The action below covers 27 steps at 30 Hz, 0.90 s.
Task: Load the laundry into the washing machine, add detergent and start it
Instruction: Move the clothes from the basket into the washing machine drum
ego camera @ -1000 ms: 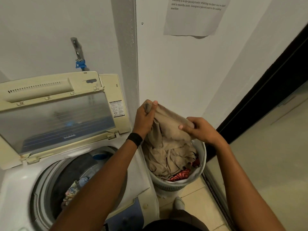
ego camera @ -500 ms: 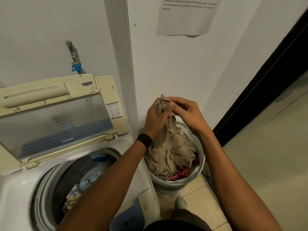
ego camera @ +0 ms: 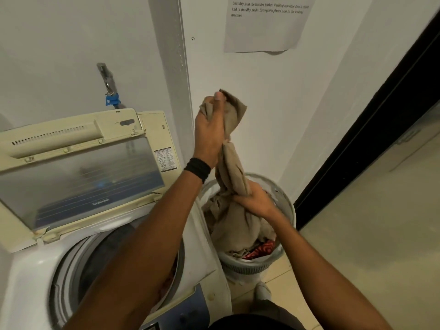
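Fingers point(ego camera: 215, 101) of our left hand point(ego camera: 209, 129) clamp the beige garment's point(ego camera: 232, 167) top; our right hand point(ego camera: 256, 202) grips it lower, above the laundry basket point(ego camera: 289, 210). Its tail lies in the basket and may drag the red item point(ego camera: 263, 248) out beside the washing machine point(ego camera: 31, 270).

Drum point(ego camera: 100, 265) contents mostly hidden behind the left forearm, wall notice point(ego camera: 264, 25) cut off at the top edge, red garment point(ego camera: 262, 250) largely buried under beige cloth point(ego camera: 234, 217), lid sticker point(ego camera: 166, 159) print too small.
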Available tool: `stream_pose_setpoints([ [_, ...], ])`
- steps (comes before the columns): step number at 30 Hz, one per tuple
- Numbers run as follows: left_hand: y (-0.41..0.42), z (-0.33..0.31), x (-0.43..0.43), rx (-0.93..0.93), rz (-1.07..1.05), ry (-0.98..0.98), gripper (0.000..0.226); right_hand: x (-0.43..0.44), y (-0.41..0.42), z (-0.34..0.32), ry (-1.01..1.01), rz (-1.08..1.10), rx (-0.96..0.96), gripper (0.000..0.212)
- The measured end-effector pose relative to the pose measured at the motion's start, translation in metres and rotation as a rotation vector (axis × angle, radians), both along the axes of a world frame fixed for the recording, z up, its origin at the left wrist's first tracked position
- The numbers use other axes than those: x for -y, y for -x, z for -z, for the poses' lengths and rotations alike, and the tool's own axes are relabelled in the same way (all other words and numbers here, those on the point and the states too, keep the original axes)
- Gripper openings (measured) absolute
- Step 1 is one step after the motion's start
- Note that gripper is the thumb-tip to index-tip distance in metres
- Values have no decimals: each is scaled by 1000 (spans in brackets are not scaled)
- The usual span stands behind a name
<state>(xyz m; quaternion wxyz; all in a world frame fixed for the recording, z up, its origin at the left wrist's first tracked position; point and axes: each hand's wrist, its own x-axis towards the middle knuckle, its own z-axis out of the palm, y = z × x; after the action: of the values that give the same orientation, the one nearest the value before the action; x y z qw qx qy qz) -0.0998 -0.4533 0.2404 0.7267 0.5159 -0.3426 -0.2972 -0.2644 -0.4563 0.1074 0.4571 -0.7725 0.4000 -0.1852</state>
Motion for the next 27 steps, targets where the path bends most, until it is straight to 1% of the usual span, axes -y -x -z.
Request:
stream_pose_setpoints([
  [2, -18, 12, -2, 268, -64, 33, 33, 4, 13, -19, 20, 79, 73, 56],
  [3, -24, 21, -4, 375, -76, 7, 39, 8, 18, -30, 24, 123, 136, 54],
  [5, -30, 38, -7, 528, -53, -80, 53, 16, 23, -55, 11, 186, 283, 43],
  [7, -26, 55, -9, 668, 46, -158, 62, 23, 20, -78, 19, 214, 397, 38],
  [9, -12, 68, -10, 731, 191, -167, 61, 25, 10, -93, 48, 206, 470, 35],
  [10, -2, 72, -12, 698, 268, -161, 61, 23, 4, -96, 56, 196, 503, 32],
  [12, 17, 76, -20, 511, 345, -166, 64, 21, -7, -95, 35, 206, 552, 29],
  [14, 24, 80, -22, 375, 272, -174, 56, 16, -12, -91, -16, 206, 576, 32],
  [16, 21, 83, -22, 298, 149, -179, 38, 15, -12, -85, -59, 149, 542, 42],
  [17, 17, 83, -22, 240, 99, -174, 30, 15, -10, -81, -50, 109, 480, 50],
  [19, 10, 78, -21, 118, 35, -159, 20, 16, -5, -69, -28, 6, 290, 67],
  [21, 4, 73, -19, 107, -7, -155, 21, 16, 1, -57, -84, -81, 110, 79],
  [22, 1, 73, -19, 120, -18, -153, 22, 18, 6, -53, -118, -121, 42, 80],
  [24, -5, 77, -19, 96, -49, -149, 20, 24, 22, -51, -174, -184, -51, 74],
  [25, -8, 80, -19, 77, -68, -149, 18, 29, 29, -53, -203, -189, -60, 67],
  [26, -11, 84, -21, 68, -89, -151, 17, 36, 36, -55, -213, -157, -38, 58],
  [27, -12, 88, -22, 67, -109, -155, 18, 41, 43, -57, -201, -92, 30, 48],
])
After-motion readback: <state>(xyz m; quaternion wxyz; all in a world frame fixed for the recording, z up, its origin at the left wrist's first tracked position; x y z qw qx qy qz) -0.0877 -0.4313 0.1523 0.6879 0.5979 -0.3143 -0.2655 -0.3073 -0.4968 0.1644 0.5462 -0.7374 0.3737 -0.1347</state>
